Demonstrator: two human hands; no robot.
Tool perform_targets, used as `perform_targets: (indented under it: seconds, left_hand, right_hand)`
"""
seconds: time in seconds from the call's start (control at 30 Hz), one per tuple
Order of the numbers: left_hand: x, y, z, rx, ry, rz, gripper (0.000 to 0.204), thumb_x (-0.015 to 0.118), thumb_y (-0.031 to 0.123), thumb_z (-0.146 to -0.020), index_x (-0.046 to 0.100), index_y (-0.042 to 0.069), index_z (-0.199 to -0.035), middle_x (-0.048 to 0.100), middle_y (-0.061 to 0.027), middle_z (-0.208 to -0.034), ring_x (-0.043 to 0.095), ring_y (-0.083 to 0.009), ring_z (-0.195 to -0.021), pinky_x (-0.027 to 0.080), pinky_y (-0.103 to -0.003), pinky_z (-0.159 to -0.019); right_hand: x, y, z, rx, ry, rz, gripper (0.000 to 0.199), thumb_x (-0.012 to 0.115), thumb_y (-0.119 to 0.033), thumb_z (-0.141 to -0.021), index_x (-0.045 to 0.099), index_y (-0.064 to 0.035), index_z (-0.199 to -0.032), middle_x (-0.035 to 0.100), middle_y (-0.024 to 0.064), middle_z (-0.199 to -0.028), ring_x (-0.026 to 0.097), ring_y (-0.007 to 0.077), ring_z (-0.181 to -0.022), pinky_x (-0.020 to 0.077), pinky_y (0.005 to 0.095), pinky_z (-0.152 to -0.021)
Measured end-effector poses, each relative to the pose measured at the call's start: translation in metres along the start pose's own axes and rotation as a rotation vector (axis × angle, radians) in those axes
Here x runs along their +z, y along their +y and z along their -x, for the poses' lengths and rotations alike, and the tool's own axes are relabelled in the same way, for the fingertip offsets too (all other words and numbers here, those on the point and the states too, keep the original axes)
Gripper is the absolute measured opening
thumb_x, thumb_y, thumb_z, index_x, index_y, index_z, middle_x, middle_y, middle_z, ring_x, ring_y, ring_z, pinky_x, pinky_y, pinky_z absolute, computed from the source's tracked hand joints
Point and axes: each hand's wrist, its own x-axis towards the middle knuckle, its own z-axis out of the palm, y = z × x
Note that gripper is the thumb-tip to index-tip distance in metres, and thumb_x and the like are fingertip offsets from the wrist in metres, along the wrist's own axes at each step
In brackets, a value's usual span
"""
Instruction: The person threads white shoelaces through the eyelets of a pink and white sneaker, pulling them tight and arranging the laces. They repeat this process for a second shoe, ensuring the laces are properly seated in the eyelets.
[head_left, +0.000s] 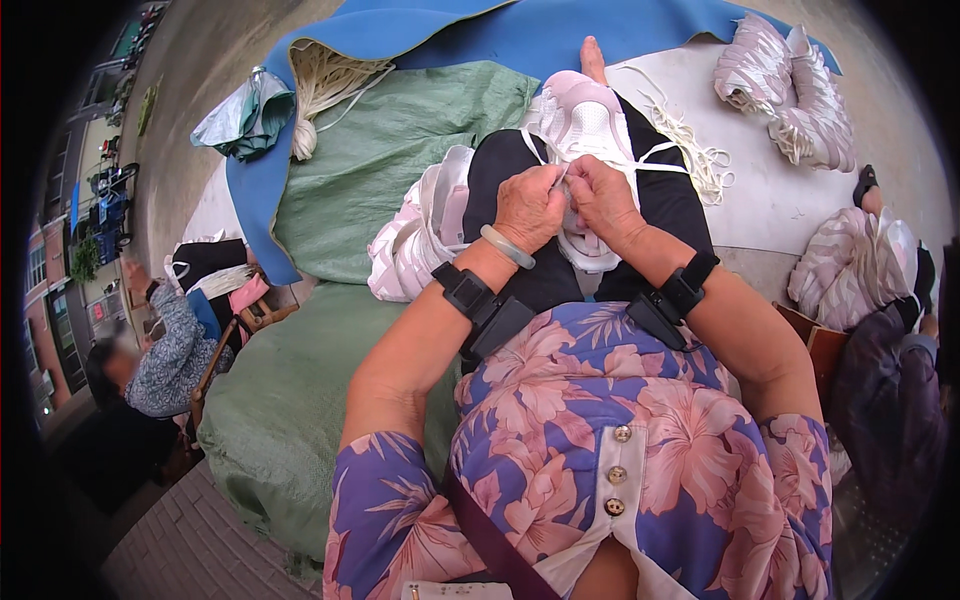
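Observation:
A pink and white shoe upper [585, 105] lies across my lap, its toe pointing away from me. Over its opening my left hand [530, 205] and my right hand [602, 200] meet, thumbs and fingers pinched together on a white shoelace [660, 168]. Loose lace ends trail out to both sides of the upper. The fingers cover the spot where the lace is gripped, so the eyelets there are hidden. Close to my left wrist, several more pink and white shoe uppers [415, 240] are nested in a bundle against my leg.
Green woven sacking [390, 150] and a blue mat [430, 30] spread ahead. A cream lace bundle [335, 80] lies far left; loose laces [690, 155] lie right. Stacked uppers [825, 110] rest far right. One person [180, 345] sits left, another [890, 400] right.

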Motion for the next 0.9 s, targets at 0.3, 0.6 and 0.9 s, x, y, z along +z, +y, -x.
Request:
perform_targets:
  seconds: [0.3,0.6,0.9]
  left_hand:
    - [-0.006,-0.001,0.000,-0.051,-0.077,-0.033,0.022,0.053,0.013,-0.071,0.061,0.004,-0.089,0.059,-0.0167,-0.073,0.058,-0.0351,-0.070,0.047,-0.043,-0.066]
    - [-0.014,0.005,0.005,-0.080,-0.106,0.043,0.017,0.061,0.015,-0.069,0.059,0.004,-0.082,0.059,-0.0137,-0.074,0.057,-0.0318,-0.068,0.046,-0.039,-0.061]
    - [-0.032,-0.009,-0.019,0.215,0.062,-0.269,0.023,0.064,0.008,-0.067,0.061,0.005,-0.090,0.060,-0.0100,-0.077,0.056,-0.0300,-0.074,0.044,-0.036,-0.072]
  right_hand:
    - [-0.121,0.047,0.057,0.142,-0.105,-0.192,0.016,0.050,-0.017,-0.082,0.049,-0.0061,-0.070,0.048,0.0004,-0.057,0.046,0.0095,-0.046,0.0378,0.0252,-0.037]
    - [-0.228,0.176,0.168,0.406,0.119,-0.032,0.009,0.057,-0.014,-0.078,0.054,-0.0052,-0.080,0.051,0.0055,-0.052,0.053,0.0177,-0.045,0.0423,0.0284,-0.042]
    - [-0.142,0.071,0.075,-0.482,0.231,0.674,0.025,0.064,-0.014,-0.070,0.058,-0.0077,-0.093,0.058,0.0104,-0.094,0.054,0.0284,-0.091,0.0412,0.0383,-0.080]
